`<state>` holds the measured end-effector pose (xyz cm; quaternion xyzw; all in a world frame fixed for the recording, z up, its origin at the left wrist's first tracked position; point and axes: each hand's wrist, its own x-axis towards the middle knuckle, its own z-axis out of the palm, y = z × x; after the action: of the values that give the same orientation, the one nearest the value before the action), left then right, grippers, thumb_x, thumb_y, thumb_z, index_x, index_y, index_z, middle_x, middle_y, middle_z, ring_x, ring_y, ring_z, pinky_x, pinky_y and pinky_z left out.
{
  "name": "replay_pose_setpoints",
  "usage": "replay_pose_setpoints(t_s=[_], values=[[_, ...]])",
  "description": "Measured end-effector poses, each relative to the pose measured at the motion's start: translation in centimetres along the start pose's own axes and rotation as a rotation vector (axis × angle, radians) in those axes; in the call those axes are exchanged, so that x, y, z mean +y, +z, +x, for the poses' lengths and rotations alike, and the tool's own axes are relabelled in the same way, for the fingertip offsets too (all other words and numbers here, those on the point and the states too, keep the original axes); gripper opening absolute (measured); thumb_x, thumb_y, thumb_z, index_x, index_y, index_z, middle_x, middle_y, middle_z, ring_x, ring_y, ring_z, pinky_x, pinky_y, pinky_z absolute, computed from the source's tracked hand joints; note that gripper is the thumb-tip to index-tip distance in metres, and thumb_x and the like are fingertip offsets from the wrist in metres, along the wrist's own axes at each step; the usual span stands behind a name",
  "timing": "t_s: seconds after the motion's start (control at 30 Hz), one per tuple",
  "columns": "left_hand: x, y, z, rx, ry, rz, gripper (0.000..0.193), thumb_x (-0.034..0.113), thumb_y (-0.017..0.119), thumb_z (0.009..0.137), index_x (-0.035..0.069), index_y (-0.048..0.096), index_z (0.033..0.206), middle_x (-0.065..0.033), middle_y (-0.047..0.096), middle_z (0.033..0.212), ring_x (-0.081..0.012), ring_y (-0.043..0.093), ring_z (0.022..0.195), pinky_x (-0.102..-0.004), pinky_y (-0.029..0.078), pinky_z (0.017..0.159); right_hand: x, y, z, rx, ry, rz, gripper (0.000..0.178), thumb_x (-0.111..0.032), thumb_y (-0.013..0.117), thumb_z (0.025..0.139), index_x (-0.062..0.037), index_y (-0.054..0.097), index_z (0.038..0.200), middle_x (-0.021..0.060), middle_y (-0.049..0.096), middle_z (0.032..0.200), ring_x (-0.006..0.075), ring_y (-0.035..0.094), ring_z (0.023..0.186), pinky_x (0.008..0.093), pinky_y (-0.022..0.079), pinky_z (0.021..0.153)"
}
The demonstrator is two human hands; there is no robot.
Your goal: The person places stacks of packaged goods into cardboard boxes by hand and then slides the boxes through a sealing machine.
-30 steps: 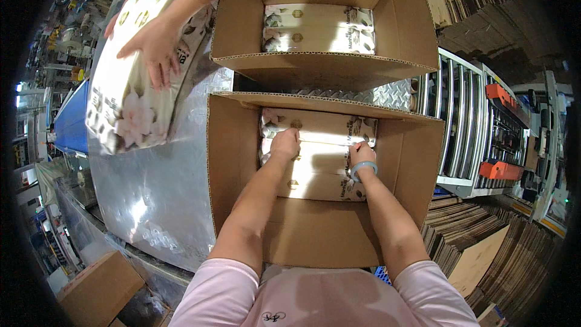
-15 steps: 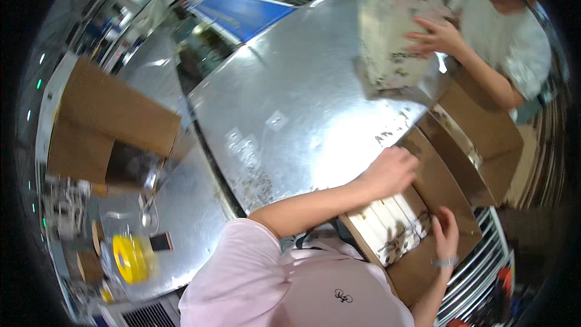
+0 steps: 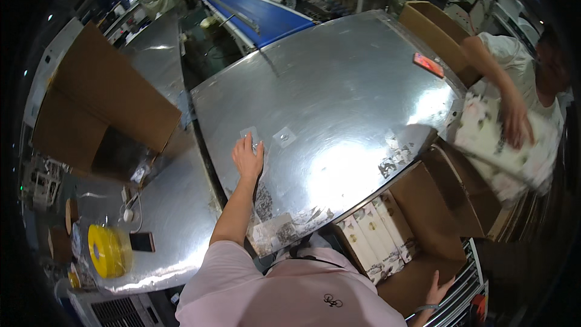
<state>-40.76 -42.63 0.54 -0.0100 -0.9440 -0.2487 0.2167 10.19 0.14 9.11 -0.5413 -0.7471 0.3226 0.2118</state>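
My left hand [image 3: 247,157] reaches out over the metal table, fingers stretched and thumb apart. Its fingertips touch a small clear plastic square [image 3: 247,132]; whether it is pinched I cannot tell. Another clear square [image 3: 284,137] lies just to the right. At the lower right, my right hand [image 3: 437,292] grips the near right edge of an open cardboard box [image 3: 417,281], thumb and fingers on either side. Inside this box, several white floral-printed packs [image 3: 376,230] stand side by side in a row.
Across the corner, a co-worker handles white floral packs [image 3: 505,136] over a second cardboard box [image 3: 460,188]. A red phone [image 3: 428,65] lies on the table [image 3: 327,79]. To the left are a large carton [image 3: 109,97], a yellow tape roll [image 3: 108,251] and a dark phone [image 3: 143,242].
My left hand has left the box and moved left to the plastic squares, opening out. My right hand has shifted to the box's edge. The co-worker's packs have moved off the table to the right.
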Motion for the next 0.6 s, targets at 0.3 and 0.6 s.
replay_pose_setpoints(t_s=[0.3, 0.6], values=[[9.0, -0.2, 2.7, -0.218, -0.127, 0.548, 0.073, 0.06, 0.054, 0.077, 0.025, 0.035, 0.138, -0.0206, 0.03, 0.14, -0.0413, 0.027, 0.126, -0.0619, 0.028, 0.092, -1.8, 1.2, -0.9, 0.096, -0.078, 0.011, 0.074, -0.014, 0.066, 0.074, 0.0014, 0.025, 0.134, 0.0243, 0.055, 0.113, 0.0371, 0.055, 0.104, 0.039, 0.044, 0.089], [5.7, 1.6, 3.1, -0.291, 0.047, 0.393, 0.044, 0.037, 0.055, 0.082, 0.017, 0.05, 0.121, -0.0171, 0.043, 0.127, -0.0334, 0.042, 0.116, -0.051, 0.039, 0.087, -1.9, 0.3, -1.9, 0.126, -0.055, 0.021, 0.073, -0.012, 0.066, 0.074, 0.0002, 0.026, 0.133, 0.0224, 0.053, 0.117, 0.0344, 0.054, 0.107, 0.0382, 0.043, 0.091]])
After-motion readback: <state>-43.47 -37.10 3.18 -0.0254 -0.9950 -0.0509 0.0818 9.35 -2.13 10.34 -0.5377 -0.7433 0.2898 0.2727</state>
